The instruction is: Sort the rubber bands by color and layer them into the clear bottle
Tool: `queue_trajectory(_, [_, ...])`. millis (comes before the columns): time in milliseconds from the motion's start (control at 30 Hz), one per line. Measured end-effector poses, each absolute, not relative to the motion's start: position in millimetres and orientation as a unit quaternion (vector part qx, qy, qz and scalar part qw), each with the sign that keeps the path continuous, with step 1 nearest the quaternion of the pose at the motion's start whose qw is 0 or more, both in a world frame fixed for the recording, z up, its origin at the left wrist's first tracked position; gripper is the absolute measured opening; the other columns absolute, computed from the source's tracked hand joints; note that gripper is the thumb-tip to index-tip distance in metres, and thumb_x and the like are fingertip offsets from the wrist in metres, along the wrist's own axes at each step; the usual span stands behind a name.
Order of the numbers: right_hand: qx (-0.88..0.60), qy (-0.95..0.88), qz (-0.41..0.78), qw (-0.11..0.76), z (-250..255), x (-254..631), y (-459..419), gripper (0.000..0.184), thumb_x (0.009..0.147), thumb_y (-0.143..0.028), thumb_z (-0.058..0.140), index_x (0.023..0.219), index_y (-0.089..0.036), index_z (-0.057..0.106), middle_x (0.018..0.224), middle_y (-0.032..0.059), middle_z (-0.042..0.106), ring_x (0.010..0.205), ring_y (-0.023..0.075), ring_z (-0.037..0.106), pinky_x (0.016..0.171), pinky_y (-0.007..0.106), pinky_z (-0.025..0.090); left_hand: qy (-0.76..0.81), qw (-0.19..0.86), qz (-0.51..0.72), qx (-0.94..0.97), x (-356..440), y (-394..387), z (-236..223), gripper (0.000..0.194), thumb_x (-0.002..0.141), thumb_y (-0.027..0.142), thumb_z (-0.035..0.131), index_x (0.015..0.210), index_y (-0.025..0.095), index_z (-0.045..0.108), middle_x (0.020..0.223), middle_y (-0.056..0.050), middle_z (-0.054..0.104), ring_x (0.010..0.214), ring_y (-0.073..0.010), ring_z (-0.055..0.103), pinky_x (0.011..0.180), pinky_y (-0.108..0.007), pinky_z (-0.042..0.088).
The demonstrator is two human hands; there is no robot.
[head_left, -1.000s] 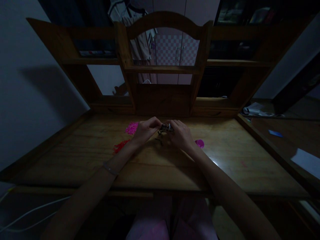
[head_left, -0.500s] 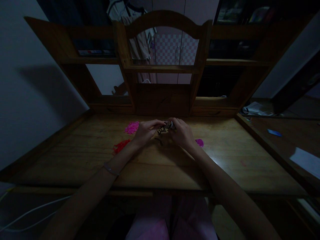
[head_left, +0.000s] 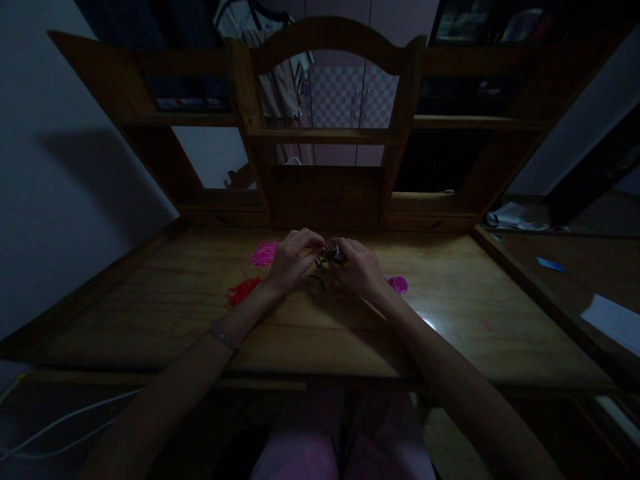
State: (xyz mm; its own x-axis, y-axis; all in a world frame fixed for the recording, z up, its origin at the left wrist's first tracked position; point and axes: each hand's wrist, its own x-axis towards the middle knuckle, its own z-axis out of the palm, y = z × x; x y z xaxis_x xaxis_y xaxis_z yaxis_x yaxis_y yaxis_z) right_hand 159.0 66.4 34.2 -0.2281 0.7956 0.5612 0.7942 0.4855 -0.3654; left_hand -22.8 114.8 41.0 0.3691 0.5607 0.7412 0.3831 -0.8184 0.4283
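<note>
Over the middle of the wooden desk [head_left: 200, 327] my two hands are close together. My left hand [head_left: 291, 261] is closed in a pinch, thumb and forefinger meeting at a small dark-and-light object [head_left: 334, 253] too dim to name. My right hand [head_left: 361, 268] curls round the other side of that object and hides part of it. Short dark strips [head_left: 319, 280] lie on the desk below the fingers. Left of my left hand are a pile of pink strips [head_left: 263, 254] and a bunch of red strips [head_left: 243, 291]. A purple round item [head_left: 399, 285] sits beside my right wrist.
A wooden shelf unit [head_left: 325, 136] rises along the desk's back edge. To the right, beyond a raised wooden edge, a lower surface holds a blue flat item [head_left: 550, 265] and white paper [head_left: 613, 323]. White cables [head_left: 75, 419] hang at the lower left.
My left hand's knuckles have risen and its fingers bend more at the object. My right hand has shifted slightly, and a little more of the purple item shows.
</note>
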Motion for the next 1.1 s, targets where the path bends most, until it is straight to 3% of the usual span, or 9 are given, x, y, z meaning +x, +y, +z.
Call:
queue_trajectory(300, [-0.510, -0.777, 0.005, 0.369, 33.5, 160.4, 67.2, 0.043, 0.081, -0.016, 0.062, 0.122, -0.022, 0.053, 0.116, 0.0090, 0.065, 0.105, 0.0251, 0.059, 0.086, 0.035, 0.045, 0.252, 0.087, 0.505, 0.821, -23.9, 122.0, 32.7, 0.011, 0.089, 0.021, 0.061, 0.099, 0.021, 0.065, 0.093, -0.001, 0.069, 0.089, -0.0146, 0.065, 0.083, -0.027, 0.052])
queue_trajectory(533, [-0.498, -0.775, 0.011, 0.389, 34.5, 159.5, 66.4, 0.044, 0.082, -0.016, 0.061, 0.124, -0.022, 0.050, 0.116, 0.0085, 0.065, 0.105, 0.0240, 0.059, 0.087, 0.035, 0.045, 0.239, 0.041, 0.498, 0.833, -23.5, 116.7, 37.8, 0.031, 0.093, 0.017, 0.055, 0.123, 0.025, 0.059, 0.106, -0.004, 0.067, 0.098, -0.0156, 0.063, 0.089, -0.030, 0.051])
queue_trajectory(900, [-0.509, -0.769, 0.002, 0.387, 36.5, 159.7, 65.2, 0.040, 0.083, -0.020, 0.061, 0.122, -0.022, 0.051, 0.114, 0.0089, 0.065, 0.103, 0.0244, 0.060, 0.086, 0.035, 0.046, 0.251, 0.023, 0.491, 0.834, -22.0, 112.4, 44.4, 0.034, 0.097, 0.018, 0.046, 0.130, 0.023, 0.054, 0.102, -0.005, 0.063, 0.100, -0.0180, 0.057, 0.092, -0.035, 0.047])
queue_trajectory(1100, [-0.563, -0.711, -0.045, 0.418, 39.7, 166.8, 67.5, 0.039, 0.084, -0.021, 0.058, 0.122, -0.022, 0.051, 0.116, 0.0108, 0.065, 0.104, 0.0268, 0.061, 0.084, 0.037, 0.047, 0.350, 0.066, 0.430, 0.830, -29.8, 132.8, 36.7, 0.029, 0.098, 0.031, 0.042, 0.118, 0.020, 0.060, 0.109, -0.007, 0.059, 0.103, -0.0191, 0.057, 0.096, -0.036, 0.045])
